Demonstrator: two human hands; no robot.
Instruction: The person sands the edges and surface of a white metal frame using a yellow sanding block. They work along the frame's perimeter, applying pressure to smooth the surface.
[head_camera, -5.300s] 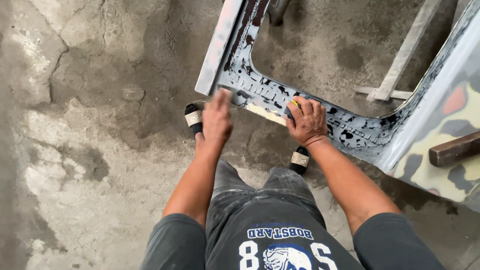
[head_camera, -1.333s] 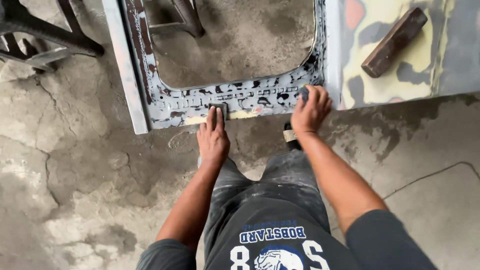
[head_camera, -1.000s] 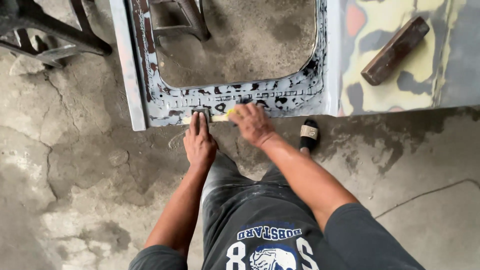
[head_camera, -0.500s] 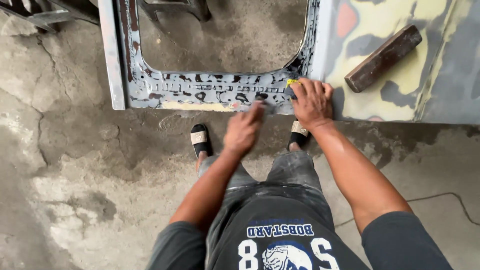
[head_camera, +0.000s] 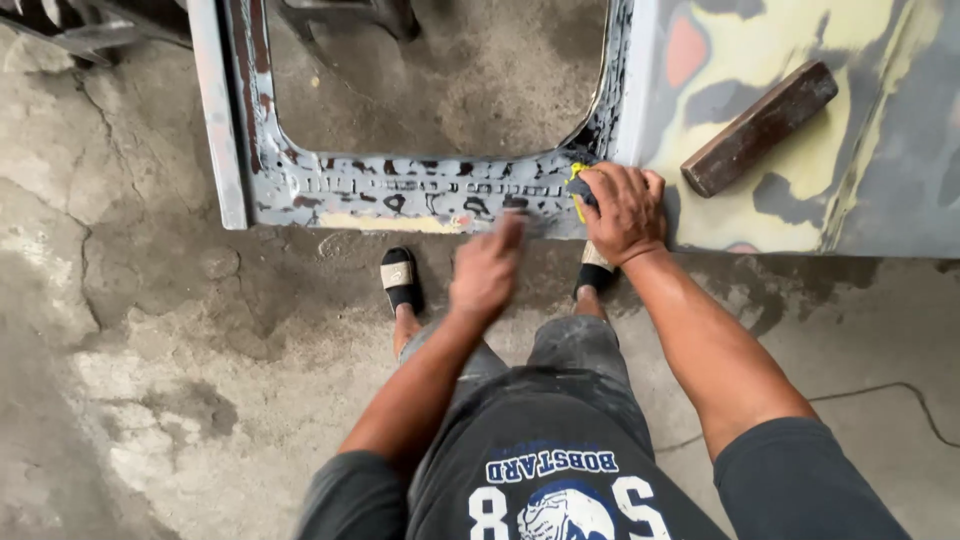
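Your right hand (head_camera: 622, 210) presses a yellow sanding pad (head_camera: 578, 188) onto the lower frame of the car door panel (head_camera: 400, 190), at the corner of the window opening; the grip is closed over the pad. Your left hand (head_camera: 487, 268) is blurred, fingers extended and holding nothing, just at the frame's lower edge. A wooden block (head_camera: 760, 128) lies on the panel's filler-patched skin, near your right hand

No packages, labels, signs or screens in view; only white-and-blue print on the dark shirt (head_camera: 560, 490), 6 o'clock.
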